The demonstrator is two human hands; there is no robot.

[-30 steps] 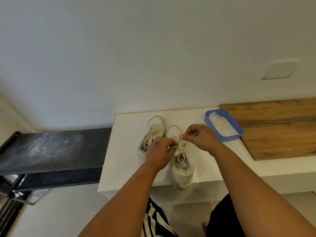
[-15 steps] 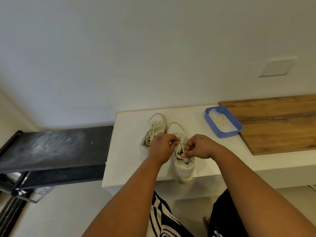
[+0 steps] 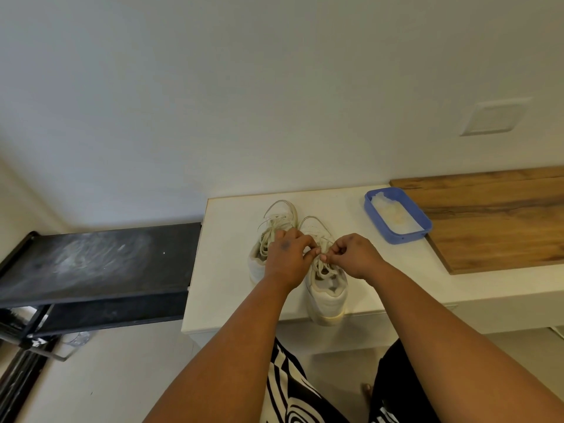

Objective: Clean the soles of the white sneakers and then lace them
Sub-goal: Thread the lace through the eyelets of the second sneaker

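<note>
1. A dusty black shoe rack [image 3: 97, 264] stands left of the white bench [image 3: 232, 288].
2. Two white sneakers [image 3: 328, 296] sit side by side on it — toes toward the wall.
3. My left hand [image 3: 288, 261] and right hand [image 3: 355, 256] each pinch a lace [image 3: 319, 267] over the right-side sneaker.
4. A blue tray [image 3: 396, 239] lies just beside the wooden board [image 3: 494, 221].

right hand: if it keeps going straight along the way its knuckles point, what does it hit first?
Probably the left hand: the right hand, pinching the white lace over the nearer white sneaker, points leftward at it, fingertips almost touching. Depth is unclear.
</note>
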